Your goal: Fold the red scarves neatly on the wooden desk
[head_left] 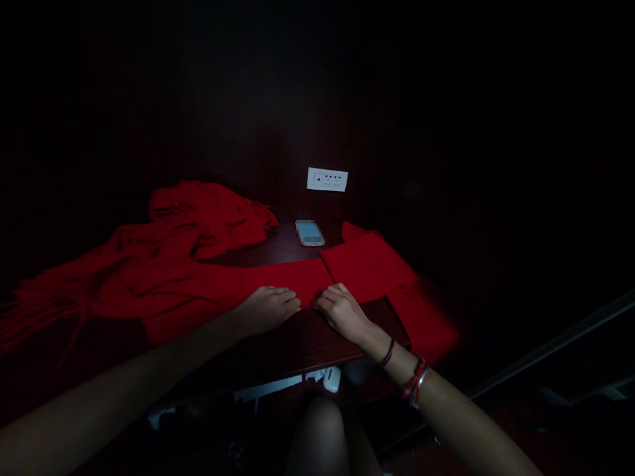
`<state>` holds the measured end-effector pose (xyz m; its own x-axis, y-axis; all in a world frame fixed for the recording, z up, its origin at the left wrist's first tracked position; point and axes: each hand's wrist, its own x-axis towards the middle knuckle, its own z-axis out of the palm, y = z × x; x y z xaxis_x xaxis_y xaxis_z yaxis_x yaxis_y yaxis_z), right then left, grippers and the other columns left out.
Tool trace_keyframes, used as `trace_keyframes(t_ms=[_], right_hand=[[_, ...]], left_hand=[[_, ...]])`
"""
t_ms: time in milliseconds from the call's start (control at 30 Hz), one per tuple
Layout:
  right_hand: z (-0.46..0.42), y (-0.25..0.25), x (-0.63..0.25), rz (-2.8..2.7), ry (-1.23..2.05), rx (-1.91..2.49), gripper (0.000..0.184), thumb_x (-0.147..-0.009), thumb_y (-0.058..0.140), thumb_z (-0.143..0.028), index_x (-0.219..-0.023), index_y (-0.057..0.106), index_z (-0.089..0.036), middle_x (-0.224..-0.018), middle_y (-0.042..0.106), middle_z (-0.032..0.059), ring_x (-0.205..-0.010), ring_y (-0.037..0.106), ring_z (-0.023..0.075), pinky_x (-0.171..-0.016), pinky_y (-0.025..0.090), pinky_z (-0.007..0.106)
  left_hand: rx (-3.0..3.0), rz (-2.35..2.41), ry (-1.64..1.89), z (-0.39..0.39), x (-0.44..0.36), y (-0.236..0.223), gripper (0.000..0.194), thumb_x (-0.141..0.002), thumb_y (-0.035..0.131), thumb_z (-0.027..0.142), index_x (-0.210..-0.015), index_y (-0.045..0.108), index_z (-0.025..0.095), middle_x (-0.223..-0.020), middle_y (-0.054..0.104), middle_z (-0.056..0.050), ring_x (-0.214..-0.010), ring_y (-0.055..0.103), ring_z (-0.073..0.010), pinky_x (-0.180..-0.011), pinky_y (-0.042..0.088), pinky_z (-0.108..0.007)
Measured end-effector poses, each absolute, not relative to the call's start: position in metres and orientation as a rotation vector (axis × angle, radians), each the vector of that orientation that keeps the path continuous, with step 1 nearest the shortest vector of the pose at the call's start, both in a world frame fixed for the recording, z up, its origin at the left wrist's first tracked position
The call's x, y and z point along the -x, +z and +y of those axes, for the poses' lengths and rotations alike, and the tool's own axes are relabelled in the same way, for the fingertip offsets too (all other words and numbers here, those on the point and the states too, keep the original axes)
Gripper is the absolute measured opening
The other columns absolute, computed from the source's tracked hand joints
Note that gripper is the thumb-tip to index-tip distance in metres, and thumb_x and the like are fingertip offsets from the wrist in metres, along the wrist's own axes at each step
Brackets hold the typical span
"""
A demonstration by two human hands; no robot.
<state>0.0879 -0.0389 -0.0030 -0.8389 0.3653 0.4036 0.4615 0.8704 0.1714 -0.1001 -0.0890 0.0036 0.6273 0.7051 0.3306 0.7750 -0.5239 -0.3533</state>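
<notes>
A red scarf [278, 277] lies across the dark wooden table, its middle stretch flat. My left hand [268, 308] has its fingers curled onto the near edge of that stretch; a ring shows on one finger. A little to the right, my right hand [342, 312] is closed at the same edge, beside a place where the cloth overlaps itself. Bracelets circle the right wrist. Farther right, a layered part of the cloth hangs over the table's side. On the left the red fabric is bunched and rumpled, with fringe at its ends. Fingertips are partly hidden.
A phone [309, 233] with a lit, blurred screen lies at the back of the table [297, 337]. Above it is a white wall socket [327, 179]. Below the front edge sits a small white case [332, 379], close to my knee [321, 430]. The surroundings are very dark.
</notes>
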Motion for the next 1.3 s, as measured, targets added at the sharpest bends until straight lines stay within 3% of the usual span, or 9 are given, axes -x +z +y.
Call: trace_keyframes(t_ms=[233,433,567,733,867,967,1033,1167,1300], right_hand=[[-0.044,0.003,-0.123,-2.577,-0.331,0.788,0.025,-0.081,0.04,-0.029,-0.099,0.052,-0.017,-0.085,0.055,0.0064,-0.079,0.042,0.0164,-0.071,0.027,0.029],[-0.031,0.001,-0.173,-2.6,-0.384,1.023,0.022,-0.083,0.034,-0.023,-0.084,0.056,-0.018,-0.077,0.055,0.0048,-0.074,0.043,0.0152,-0.068,0.028,0.028],[-0.034,0.003,-0.175,-2.656,-0.397,1.031,0.022,-0.083,0.035,-0.021,-0.084,0.057,-0.018,-0.079,0.056,0.0046,-0.076,0.044,0.0148,-0.07,0.029,0.028],[-0.019,0.029,-0.182,-2.582,-0.337,1.135,0.024,-0.082,0.035,-0.026,-0.083,0.057,-0.018,-0.083,0.056,0.0062,-0.079,0.047,0.0152,-0.073,0.031,0.028],[0.038,0.06,-0.205,-2.163,-0.151,1.744,0.033,-0.076,0.044,-0.034,-0.098,0.053,-0.012,-0.094,0.054,0.0131,-0.083,0.051,0.0178,-0.069,0.036,0.025],[0.076,0.069,-0.217,-1.985,0.219,2.036,0.046,-0.066,0.056,-0.037,-0.1,0.05,-0.007,-0.092,0.056,0.0155,-0.076,0.054,0.0187,-0.06,0.039,0.024],[0.087,0.066,-0.221,-1.932,0.535,2.022,0.04,-0.062,0.061,-0.032,-0.093,0.054,-0.008,-0.081,0.059,0.0113,-0.064,0.054,0.0152,-0.053,0.039,0.022],[0.085,0.06,-0.223,-1.783,0.884,1.779,0.024,-0.06,0.061,-0.021,-0.081,0.056,-0.011,-0.066,0.06,0.0031,-0.049,0.051,0.0096,-0.046,0.04,0.02],[0.082,0.092,-0.21,-1.8,0.82,1.573,0.022,-0.067,0.054,-0.021,-0.082,0.057,-0.005,-0.074,0.06,0.0109,-0.053,0.053,0.0095,-0.052,0.04,0.022]], left_hand=[[2.367,-1.204,-0.109,-0.089,0.104,0.005,0.017,-0.083,0.035,0.021,-0.077,0.05,0.019,-0.071,0.055,-0.001,-0.066,0.052,-0.014,-0.055,0.036,-0.024],[2.46,-1.197,-0.084,-0.092,0.104,0.007,0.02,-0.083,0.032,0.022,-0.077,0.051,0.019,-0.076,0.055,-0.002,-0.072,0.052,-0.014,-0.064,0.039,-0.025],[2.56,-1.214,-0.09,-0.097,0.105,0.014,0.014,-0.078,0.037,0.02,-0.083,0.05,0.02,-0.093,0.052,-0.004,-0.088,0.049,-0.0167,-0.075,0.038,-0.028],[2.851,-1.185,-0.144,-0.101,0.11,0.023,0.033,-0.068,0.039,0.008,-0.098,0.044,0.02,-0.119,0.04,-0.003,-0.107,0.037,-0.0158,-0.088,0.032,-0.028],[3.057,-1.236,-0.243,-0.097,0.116,0.026,0.018,-0.077,0.033,0.014,-0.085,0.048,0.02,-0.119,0.041,0.0,-0.109,0.035,-0.0146,-0.09,0.028,-0.029],[3.083,-1.367,-0.396,-0.09,0.12,0.022,0.032,-0.085,0.017,0.018,-0.077,0.048,0.019,-0.113,0.046,0.0,-0.104,0.04,-0.0121,-0.089,0.029,-0.027],[3.0,-1.464,-0.491,-0.084,0.123,0.017,0.033,-0.085,0.014,0.02,-0.082,0.047,0.019,-0.107,0.05,-0.001,-0.1,0.042,-0.0118,-0.088,0.03,-0.026],[2.772,-1.566,-0.393,-0.077,0.129,0.01,0.026,-0.081,0.029,0.022,-0.1,0.047,0.02,-0.105,0.05,-0.004,-0.097,0.045,-0.0151,-0.086,0.031,-0.03],[2.805,-1.532,-0.188,-0.081,0.133,0.013,0.04,-0.074,0.04,0.023,-0.114,0.04,0.025,-0.12,0.04,-0.003,-0.105,0.041,-0.0166,-0.088,0.031,-0.03]])
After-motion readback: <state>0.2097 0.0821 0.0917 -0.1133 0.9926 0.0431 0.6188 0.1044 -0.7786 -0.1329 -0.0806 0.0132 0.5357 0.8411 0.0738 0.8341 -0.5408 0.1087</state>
